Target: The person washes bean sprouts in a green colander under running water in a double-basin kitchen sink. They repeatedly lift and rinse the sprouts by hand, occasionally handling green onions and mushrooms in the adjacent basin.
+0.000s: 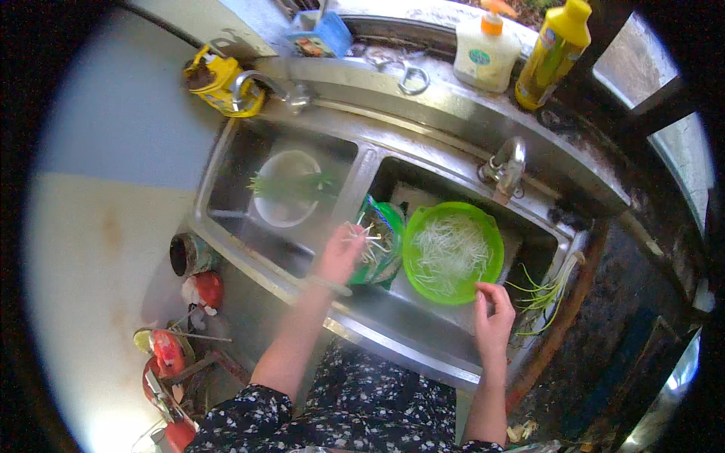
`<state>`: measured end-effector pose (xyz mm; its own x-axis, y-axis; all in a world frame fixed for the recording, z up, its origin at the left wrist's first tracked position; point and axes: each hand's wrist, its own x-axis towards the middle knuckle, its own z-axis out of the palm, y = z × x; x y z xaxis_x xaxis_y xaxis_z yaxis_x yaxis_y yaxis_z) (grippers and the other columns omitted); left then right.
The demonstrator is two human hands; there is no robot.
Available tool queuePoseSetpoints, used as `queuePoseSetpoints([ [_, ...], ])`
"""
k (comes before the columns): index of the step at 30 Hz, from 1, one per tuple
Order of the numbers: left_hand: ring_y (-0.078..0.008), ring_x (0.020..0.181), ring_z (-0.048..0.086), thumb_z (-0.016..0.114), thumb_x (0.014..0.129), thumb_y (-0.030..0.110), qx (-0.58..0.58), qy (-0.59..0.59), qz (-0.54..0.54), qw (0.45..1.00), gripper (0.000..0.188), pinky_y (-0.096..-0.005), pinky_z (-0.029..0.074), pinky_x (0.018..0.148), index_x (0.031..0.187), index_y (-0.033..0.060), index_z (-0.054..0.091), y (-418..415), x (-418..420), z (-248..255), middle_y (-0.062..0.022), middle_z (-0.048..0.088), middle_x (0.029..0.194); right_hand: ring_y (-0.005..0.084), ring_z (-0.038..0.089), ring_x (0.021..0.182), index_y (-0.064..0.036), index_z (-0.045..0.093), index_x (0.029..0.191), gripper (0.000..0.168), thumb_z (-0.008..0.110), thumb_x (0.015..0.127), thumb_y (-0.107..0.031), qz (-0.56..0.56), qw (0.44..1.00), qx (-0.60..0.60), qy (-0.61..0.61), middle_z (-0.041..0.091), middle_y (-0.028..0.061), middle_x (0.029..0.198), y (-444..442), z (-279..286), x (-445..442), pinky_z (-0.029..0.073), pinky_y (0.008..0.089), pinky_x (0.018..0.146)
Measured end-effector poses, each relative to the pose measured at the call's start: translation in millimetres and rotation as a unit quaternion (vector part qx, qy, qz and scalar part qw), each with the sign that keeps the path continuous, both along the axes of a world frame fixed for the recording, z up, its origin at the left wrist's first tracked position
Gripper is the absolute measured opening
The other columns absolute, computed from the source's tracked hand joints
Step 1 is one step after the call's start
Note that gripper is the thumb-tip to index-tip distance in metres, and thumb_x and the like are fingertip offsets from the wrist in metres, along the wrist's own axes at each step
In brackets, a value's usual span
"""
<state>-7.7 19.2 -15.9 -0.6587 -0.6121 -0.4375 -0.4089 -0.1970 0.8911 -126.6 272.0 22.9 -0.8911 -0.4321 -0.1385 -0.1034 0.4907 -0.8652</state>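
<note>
My left hand [342,252] holds a small bunch of bean sprouts [371,238] over a green container [389,269], near the divider of a double steel sink. In the right basin stands a bright green plastic basin [498,244] with many pale sprouts [450,252] in it. My right hand [495,306] is at its lower right rim, thumb and forefinger close together; whether anything small is between them cannot be told. A white round bowl [286,209] with long green stalks [294,183] across it is in the left basin.
Two faucets [508,164] [294,97] rise behind the basins. Green onion stalks [546,291] lie over the sink's right edge. On the ledge are scissors [415,79], a pump bottle [487,56], a yellow bottle [552,56] and a blue box [320,37]. A yellow bag [226,85] is at the left faucet.
</note>
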Motion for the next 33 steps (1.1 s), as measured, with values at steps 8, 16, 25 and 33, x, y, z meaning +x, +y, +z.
queuePoseSetpoints([
  [8, -0.0156, 0.083, 0.052, 0.042, 0.087, 0.019, 0.209, 0.139, 0.088, 0.964, 0.013, -0.0354, 0.046, 0.074, 0.096, 0.0091, 0.044, 0, 11, 2, -0.0029, 0.048, 0.093, 0.0183, 0.057, 0.074, -0.001, 0.057, 0.086, 0.013, 0.053, 0.075, -0.005, 0.121, 0.992, -0.032, -0.006, 0.057, 0.0101, 0.082, -33, 9, 20, 0.044, 0.0272, 0.068],
  [16, -0.0144, 0.084, 0.051, 0.041, 0.088, 0.018, 0.258, 0.205, 0.084, 0.94, 0.015, -0.0367, 0.045, 0.075, 0.099, 0.0088, 0.044, -1, 12, 22, -0.003, 0.05, 0.092, 0.0171, 0.057, 0.069, -0.003, 0.057, 0.089, 0.016, 0.057, 0.074, -0.009, 0.141, 0.982, -0.124, -0.01, 0.057, 0.0084, 0.079, -105, 30, 32, 0.045, 0.0275, 0.061],
  [25, -0.0161, 0.081, 0.052, 0.043, 0.087, 0.017, 0.293, 0.235, 0.047, 0.926, 0.015, -0.0351, 0.045, 0.073, 0.099, 0.0066, 0.044, 20, 0, 53, -0.0048, 0.051, 0.088, 0.024, 0.057, 0.066, -0.003, 0.056, 0.079, 0.01, 0.059, 0.069, -0.006, 0.139, 0.967, -0.031, 0.21, 0.056, 0.0109, 0.073, -104, 53, 33, 0.045, 0.0312, 0.058],
  [33, -0.0169, 0.079, 0.054, 0.042, 0.087, 0.012, 0.411, 0.258, 0.019, 0.874, 0.01, -0.0346, 0.046, 0.073, 0.094, 0.0061, 0.046, 60, -36, 52, -0.0052, 0.053, 0.087, 0.0106, 0.054, 0.062, -0.003, 0.054, 0.081, 0.006, 0.051, 0.077, -0.005, -0.016, 0.988, -0.142, -0.058, 0.054, 0.0046, 0.072, -66, 45, 16, 0.042, 0.0237, 0.05],
])
